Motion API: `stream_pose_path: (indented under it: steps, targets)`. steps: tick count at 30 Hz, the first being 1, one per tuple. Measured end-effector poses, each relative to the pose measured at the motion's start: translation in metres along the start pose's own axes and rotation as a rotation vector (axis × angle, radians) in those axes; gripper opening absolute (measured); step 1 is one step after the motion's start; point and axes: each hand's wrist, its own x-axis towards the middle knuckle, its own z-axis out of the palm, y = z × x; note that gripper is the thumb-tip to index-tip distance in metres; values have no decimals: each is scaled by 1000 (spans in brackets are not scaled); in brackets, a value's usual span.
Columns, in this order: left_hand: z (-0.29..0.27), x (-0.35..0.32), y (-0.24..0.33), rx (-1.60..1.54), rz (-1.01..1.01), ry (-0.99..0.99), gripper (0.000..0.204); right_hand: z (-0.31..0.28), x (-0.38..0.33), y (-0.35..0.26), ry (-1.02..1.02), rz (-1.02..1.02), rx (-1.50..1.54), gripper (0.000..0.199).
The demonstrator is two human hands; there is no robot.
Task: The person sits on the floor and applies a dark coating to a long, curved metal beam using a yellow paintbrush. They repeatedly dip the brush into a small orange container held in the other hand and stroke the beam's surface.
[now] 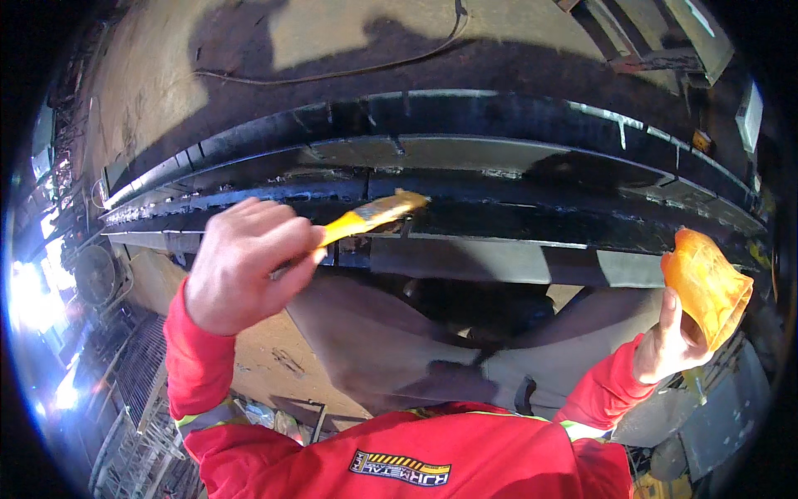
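The person's left hand (249,266), left of centre in the frame, is closed round the handle of a yellow brush (357,220), thumb and fingers pinching it. The brush points to the right, its pale-tipped bristles over the long dark metalwork (482,220) that crosses the middle of the frame; I can't tell whether they touch it. At the right of the frame, the right hand (669,341) grips an orange container (706,279), thumb up along its side, holding it tilted. What's inside doesn't show from here.

As for progress, I'd call it work under way, with both hands occupied. Most of the metalwork already looks black and glossy, though sunlight and shadow make wet hard to tell from dry. Rough whitish flecks run along its length at left and right of the frame, and pale streaks mark the upper rail (482,108) towards the right; those spots may be what's left, but I can't be sure.
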Motion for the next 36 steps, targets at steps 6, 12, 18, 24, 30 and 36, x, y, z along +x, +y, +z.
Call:
stream_pose_path:
  steps: [6,12,18,24,30,36]
  targets:
    - [-21,-2,-7,-68,-123,89,14,-13,-4,17,-35,-3,-83,79]
    - [4,10,-31,-265,-116,2,16,-6,-3,9,-1,-34,15,75]
    - [-13,-5,-55,-331,-202,124,15,-6,-4,13,-16,8,24,74]
    - [-3,3,-48,-205,-222,51,15,-3,-4,12,-17,-11,33,72]
    - [9,5,-53,-294,-252,0,16,-3,-2,11,-36,-41,28,68]
    - [20,11,-58,-427,-279,-50,15,-4,-5,10,-13,-30,24,72]
